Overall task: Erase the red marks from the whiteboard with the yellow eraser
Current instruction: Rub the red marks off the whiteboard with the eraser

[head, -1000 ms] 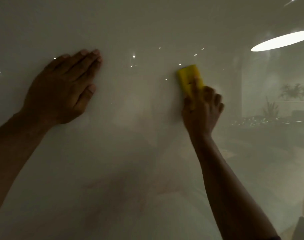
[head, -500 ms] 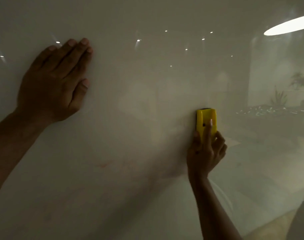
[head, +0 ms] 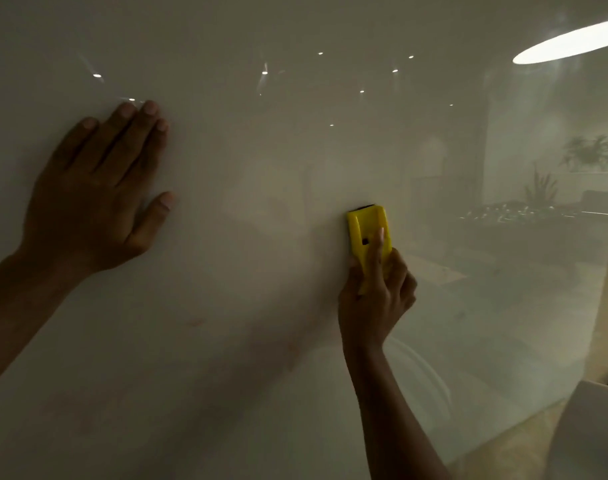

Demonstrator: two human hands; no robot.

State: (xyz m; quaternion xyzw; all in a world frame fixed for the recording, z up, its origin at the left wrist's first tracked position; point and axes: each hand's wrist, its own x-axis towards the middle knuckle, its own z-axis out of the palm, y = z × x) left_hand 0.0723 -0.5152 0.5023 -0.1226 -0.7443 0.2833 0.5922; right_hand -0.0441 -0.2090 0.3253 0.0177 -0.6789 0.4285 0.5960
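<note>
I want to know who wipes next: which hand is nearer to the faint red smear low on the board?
Right. The right hand is right of the smear, level with it; the left hand lies farther, up and left.

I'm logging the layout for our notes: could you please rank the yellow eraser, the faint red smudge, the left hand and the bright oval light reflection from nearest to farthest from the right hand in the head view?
1. Yellow eraser: held in the right hand.
2. Faint red smudge: lower left on the whiteboard.
3. Left hand: flat on the board, far left.
4. Oval light reflection: top right corner.
</note>
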